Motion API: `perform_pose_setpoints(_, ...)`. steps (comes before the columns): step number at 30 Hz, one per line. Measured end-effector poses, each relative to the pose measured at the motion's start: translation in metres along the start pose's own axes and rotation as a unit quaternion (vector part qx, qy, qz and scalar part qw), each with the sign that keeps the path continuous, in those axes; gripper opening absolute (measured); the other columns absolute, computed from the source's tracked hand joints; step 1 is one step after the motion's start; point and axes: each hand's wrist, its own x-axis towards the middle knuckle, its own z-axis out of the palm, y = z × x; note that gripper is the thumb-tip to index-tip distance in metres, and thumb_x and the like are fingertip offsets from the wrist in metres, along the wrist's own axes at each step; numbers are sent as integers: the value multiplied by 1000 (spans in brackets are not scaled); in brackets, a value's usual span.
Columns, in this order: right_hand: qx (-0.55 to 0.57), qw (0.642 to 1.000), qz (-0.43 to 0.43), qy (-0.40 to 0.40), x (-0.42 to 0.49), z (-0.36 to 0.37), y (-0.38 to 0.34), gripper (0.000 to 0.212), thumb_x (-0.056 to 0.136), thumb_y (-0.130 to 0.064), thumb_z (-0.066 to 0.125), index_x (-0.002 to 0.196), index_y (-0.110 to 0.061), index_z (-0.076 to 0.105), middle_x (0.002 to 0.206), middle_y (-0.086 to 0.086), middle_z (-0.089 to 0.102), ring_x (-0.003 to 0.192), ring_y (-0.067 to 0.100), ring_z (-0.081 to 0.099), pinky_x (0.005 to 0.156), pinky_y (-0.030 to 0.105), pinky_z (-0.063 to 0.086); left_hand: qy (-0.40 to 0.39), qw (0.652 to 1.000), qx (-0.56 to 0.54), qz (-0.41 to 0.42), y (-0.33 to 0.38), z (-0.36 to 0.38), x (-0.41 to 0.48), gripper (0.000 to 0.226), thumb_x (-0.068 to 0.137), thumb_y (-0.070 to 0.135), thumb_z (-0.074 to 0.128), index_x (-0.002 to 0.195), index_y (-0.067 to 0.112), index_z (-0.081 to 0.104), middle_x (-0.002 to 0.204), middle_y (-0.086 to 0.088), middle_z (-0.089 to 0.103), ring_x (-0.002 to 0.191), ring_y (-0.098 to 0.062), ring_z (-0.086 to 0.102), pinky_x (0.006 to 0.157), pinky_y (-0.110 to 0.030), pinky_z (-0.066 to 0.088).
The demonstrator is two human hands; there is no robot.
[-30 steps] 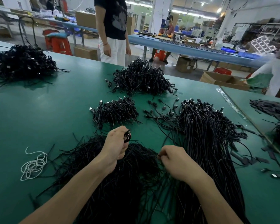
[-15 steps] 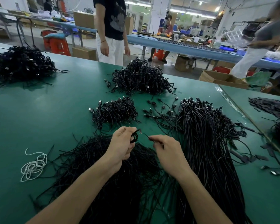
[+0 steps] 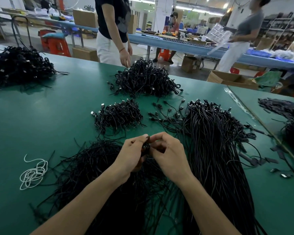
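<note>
The coiled cable sits between our two hands, raised just above the near middle of the green table. Our left hand grips the small black coil, its fingers curled round it and the thumb pressing on top. Our right hand meets it from the right, fingers bent, with thumb and forefinger pinching at the upper edge of the coil; whether they also hold a tie we cannot tell. The hands are touching each other around the coil.

Beneath our wrists lies a loose heap of thin black ties. To the right of it we see a long bundle of straight cables, plug ends pointing far. Just beyond our hands is a small pile of coils, and farther still a bigger pile. Another pile sits at the far left. A tangle of white string lies near left. A person in a black shirt stands at the far edge of the table, one hand near the bigger pile.
</note>
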Motion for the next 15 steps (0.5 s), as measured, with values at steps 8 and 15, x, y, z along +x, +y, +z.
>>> perform_pose_setpoints(8,-12,1000,-5,-7,1,5,0,24,88,-5,69,93,-29,70,85,-17,71,86,-5,66,73,8,49,49,999,16,16,-7,-1,6,66,105,48,33,44,28,49,45,9,38,37,-9,32,41,-25,27)
perform_pose_setpoints(15,-36,997,67,23,-9,5,7,4,88,-27,73,85,-26,71,71,-14,66,68,-8,61,58,7,43,76,997,-15,22,-12,2,8,68,107,47,30,71,14,77,45,4,49,34,-9,35,34,-21,26)
